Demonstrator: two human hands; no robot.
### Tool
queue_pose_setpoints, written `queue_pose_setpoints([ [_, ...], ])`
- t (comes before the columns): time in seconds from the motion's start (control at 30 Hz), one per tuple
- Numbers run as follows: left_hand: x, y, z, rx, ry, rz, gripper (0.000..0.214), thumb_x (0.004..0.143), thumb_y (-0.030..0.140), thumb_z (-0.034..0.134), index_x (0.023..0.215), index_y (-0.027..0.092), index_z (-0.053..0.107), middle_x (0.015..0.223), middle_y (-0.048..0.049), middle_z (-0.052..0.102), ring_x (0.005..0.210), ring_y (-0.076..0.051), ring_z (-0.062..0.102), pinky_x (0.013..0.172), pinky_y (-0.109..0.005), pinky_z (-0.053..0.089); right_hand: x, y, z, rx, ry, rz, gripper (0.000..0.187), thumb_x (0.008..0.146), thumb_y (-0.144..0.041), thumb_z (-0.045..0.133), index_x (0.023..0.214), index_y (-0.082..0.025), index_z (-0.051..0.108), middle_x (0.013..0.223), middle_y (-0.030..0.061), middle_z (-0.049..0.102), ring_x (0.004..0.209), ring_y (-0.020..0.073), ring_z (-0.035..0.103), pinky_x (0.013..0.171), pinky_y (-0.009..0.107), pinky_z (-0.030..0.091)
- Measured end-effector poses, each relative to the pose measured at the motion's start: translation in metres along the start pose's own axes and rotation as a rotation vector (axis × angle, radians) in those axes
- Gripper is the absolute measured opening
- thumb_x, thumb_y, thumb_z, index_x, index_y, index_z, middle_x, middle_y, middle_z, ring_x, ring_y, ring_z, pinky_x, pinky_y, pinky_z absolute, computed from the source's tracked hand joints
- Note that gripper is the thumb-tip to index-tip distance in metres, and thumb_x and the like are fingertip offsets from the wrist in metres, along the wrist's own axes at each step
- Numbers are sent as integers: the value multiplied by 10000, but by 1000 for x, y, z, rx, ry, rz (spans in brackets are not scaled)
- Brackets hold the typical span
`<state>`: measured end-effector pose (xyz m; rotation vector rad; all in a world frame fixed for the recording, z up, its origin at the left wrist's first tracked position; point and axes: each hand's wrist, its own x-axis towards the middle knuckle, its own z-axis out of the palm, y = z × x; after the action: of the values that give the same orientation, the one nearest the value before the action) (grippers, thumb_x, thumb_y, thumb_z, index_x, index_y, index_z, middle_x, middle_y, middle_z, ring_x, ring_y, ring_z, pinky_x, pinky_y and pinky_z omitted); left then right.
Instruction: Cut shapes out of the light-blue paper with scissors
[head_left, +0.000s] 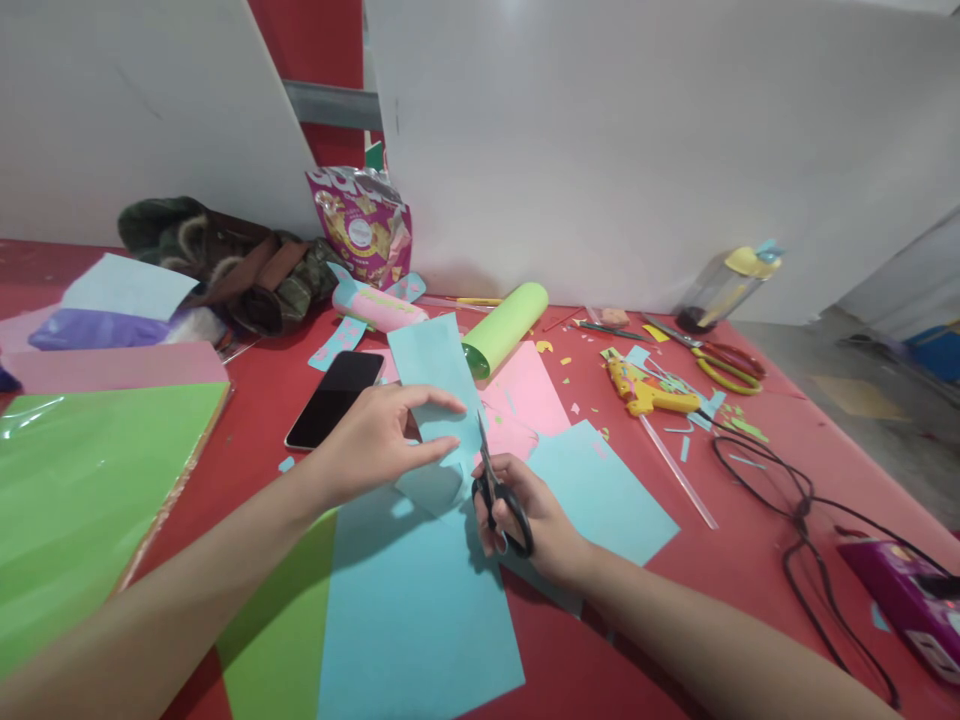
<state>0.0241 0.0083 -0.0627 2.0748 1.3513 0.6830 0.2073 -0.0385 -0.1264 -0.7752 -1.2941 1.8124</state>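
Note:
My left hand (379,435) pinches a strip of light blue paper (435,375) and holds it up over the red table (255,410). My right hand (529,515) grips black-handled scissors (495,490), blades pointing up against the paper's right edge. Below the hands lie a large light blue sheet (412,610) and another blue sheet (600,490). A pink sheet (525,400) lies just behind the scissors.
A black phone (335,398) lies left of the paper. Behind are a green paper roll (504,328), a yellow glue gun (649,390) with black cable (795,500), orange scissors (720,362), a bottle (724,285), a snack bag (364,225). Green sheets (82,480) lie left.

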Motion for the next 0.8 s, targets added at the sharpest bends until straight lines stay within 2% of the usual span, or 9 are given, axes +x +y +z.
queue_pose_setpoints([
  [0.5, 0, -1, -3, 17, -14, -17, 216, 677, 285, 610, 868, 184, 626, 651, 28, 610, 429, -61, 471, 388, -156, 320, 2, 0, -1, -5, 40, 40, 492, 632, -569, 601, 890, -188, 426, 549, -92, 449, 368, 36, 473, 359, 153, 287],
  [0.8, 0, 1, -4, -3, -45, -43, 231, 675, 280, 609, 885, 185, 619, 506, 64, 550, 384, -57, 434, 369, -149, 287, 1, 0, -1, 13, 52, 73, 506, 598, -562, 631, 878, -188, 437, 554, -94, 464, 350, 39, 473, 346, 161, 294],
])
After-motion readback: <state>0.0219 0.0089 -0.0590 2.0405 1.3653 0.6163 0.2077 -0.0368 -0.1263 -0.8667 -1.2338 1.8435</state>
